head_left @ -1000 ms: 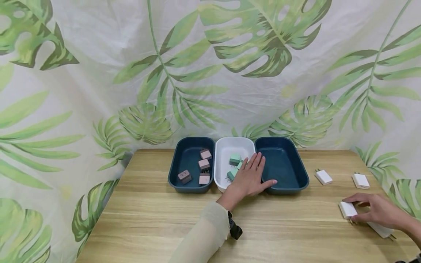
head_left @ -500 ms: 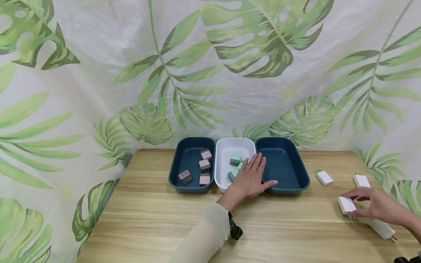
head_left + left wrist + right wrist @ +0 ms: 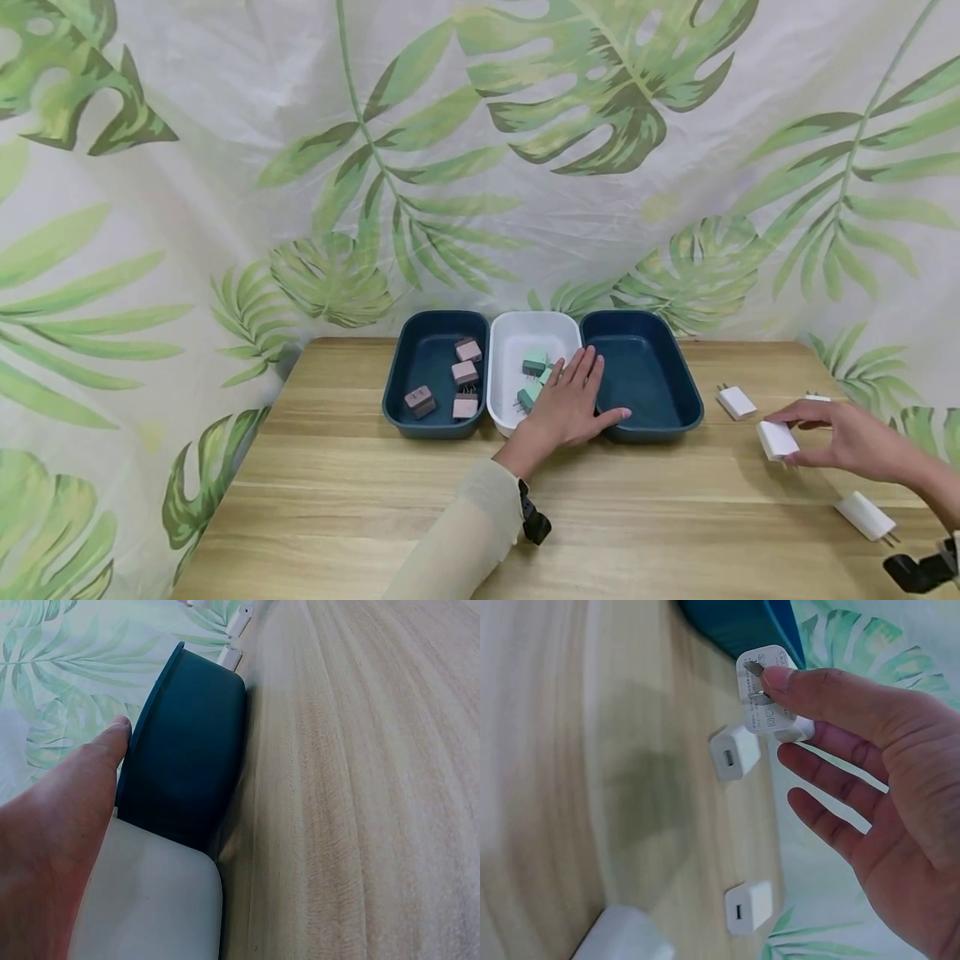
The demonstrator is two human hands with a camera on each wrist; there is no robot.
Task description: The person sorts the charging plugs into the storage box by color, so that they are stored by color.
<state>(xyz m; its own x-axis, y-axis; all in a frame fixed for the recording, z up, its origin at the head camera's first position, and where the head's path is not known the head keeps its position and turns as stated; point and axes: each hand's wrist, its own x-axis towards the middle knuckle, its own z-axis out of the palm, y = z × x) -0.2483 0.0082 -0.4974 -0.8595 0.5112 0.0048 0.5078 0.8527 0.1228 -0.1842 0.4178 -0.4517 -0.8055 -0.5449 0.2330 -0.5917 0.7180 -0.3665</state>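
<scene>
My right hand [image 3: 862,442] pinches a white plug-in charger [image 3: 777,440] between thumb and fingers, above the table at the right. In the right wrist view the two metal prongs of that white plug-in charger [image 3: 769,686] face the camera, by the thumb. My left hand [image 3: 567,406] lies with straight fingers across the white bin [image 3: 512,333] and the rim of the right dark blue bin [image 3: 693,400]. Green chargers [image 3: 535,362] sit in the white bin, partly hidden by that hand. Several pinkish chargers [image 3: 465,373] lie in the left dark blue bin [image 3: 397,367].
More white chargers rest on the wooden table [image 3: 637,517]: one [image 3: 737,402] beside the right bin, one [image 3: 866,515] nearer the front, and another [image 3: 748,907] partly behind my right hand. A leaf-patterned cloth [image 3: 450,167] hangs behind the bins.
My right hand has lifted the white charger off the table and carried it slightly away from me and to the left. The left hand has stayed in place.
</scene>
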